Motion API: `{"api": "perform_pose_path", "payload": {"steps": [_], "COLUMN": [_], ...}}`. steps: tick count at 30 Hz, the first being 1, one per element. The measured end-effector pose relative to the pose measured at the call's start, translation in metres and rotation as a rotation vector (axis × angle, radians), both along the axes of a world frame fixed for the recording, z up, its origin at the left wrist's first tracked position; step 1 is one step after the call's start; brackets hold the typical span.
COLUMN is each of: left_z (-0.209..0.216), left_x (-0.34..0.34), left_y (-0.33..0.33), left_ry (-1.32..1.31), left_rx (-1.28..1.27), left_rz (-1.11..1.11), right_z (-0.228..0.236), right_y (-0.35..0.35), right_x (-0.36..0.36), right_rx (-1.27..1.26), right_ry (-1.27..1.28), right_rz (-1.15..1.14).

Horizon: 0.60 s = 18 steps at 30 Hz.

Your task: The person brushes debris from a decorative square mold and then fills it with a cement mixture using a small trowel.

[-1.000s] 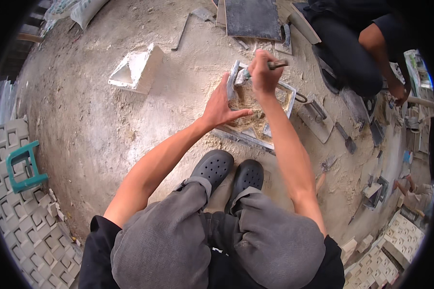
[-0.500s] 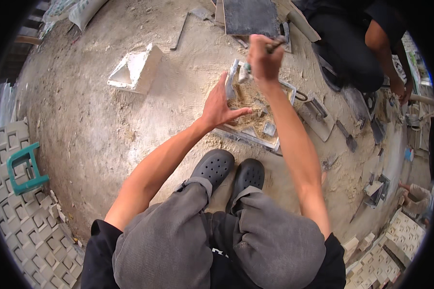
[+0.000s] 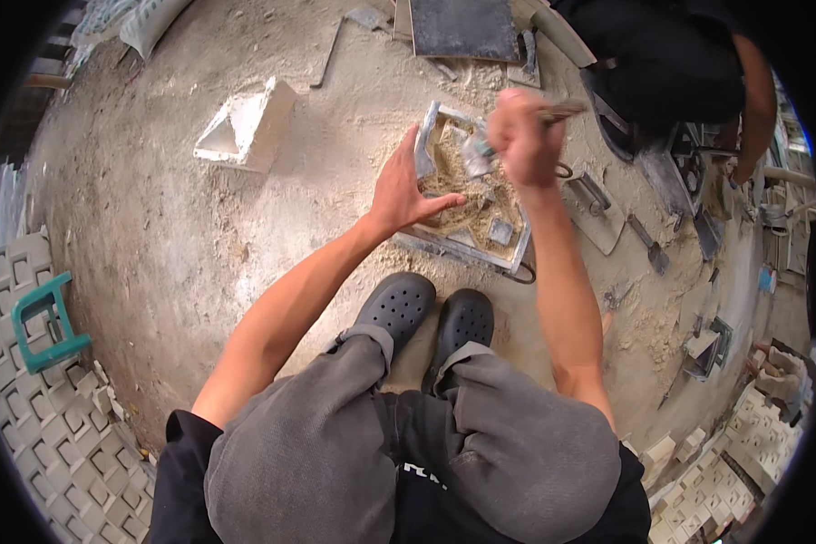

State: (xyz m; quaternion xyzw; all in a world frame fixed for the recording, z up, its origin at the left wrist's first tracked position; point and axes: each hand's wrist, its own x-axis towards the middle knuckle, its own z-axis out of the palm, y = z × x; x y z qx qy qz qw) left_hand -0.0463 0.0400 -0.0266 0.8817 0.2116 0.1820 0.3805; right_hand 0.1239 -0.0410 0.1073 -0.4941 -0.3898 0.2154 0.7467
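Note:
A square metal mould frame (image 3: 453, 247) lies on the ground in front of my feet, with sandy powder and several small grey blocks (image 3: 500, 230) inside it. My left hand (image 3: 397, 190) is spread at the frame's left side, thumb stretched over the powder and nothing in its grasp. Above the frame's right part, my right hand (image 3: 524, 140) is closed round a brush (image 3: 477, 156). The pale head of the brush points down into the frame and its handle sticks out to the right. Motion blurs the brush and the right hand.
A white hollow block (image 3: 261, 127) stands to the left. Beyond the frame lies a dark board (image 3: 467, 29). A float trowel (image 3: 598, 213) and a small trowel (image 3: 648, 247) lie to the right, near a crouching co-worker (image 3: 671, 68). A green stool (image 3: 50, 322) is far left.
My right hand has moved right and slightly nearer with the brush, whose head now sits lower over the powder. My left hand keeps its place at the frame. The co-worker's arm has shifted.

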Motion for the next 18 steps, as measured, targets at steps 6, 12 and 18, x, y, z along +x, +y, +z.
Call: {"api": "perform_pose_path", "payload": {"steps": [6,12,18], "left_z": [0.008,0.006,0.004], "left_x": [0.003,0.009,0.003], "left_y": [-0.001,0.003,0.0], "left_ry": [-0.019,-0.035,-0.023], "left_rx": [0.008,0.109,0.115], "left_rz": [-0.02,-0.022,-0.034], "right_z": [-0.019,-0.012,0.006], "right_y": [0.001,-0.014,-0.009], "right_x": [-0.024,-0.001,-0.016], "right_rx": [-0.207,-0.061,-0.087], "right_ry": [0.205,0.385,0.317], "right_rz": [-0.608,-0.449,-0.659]}}
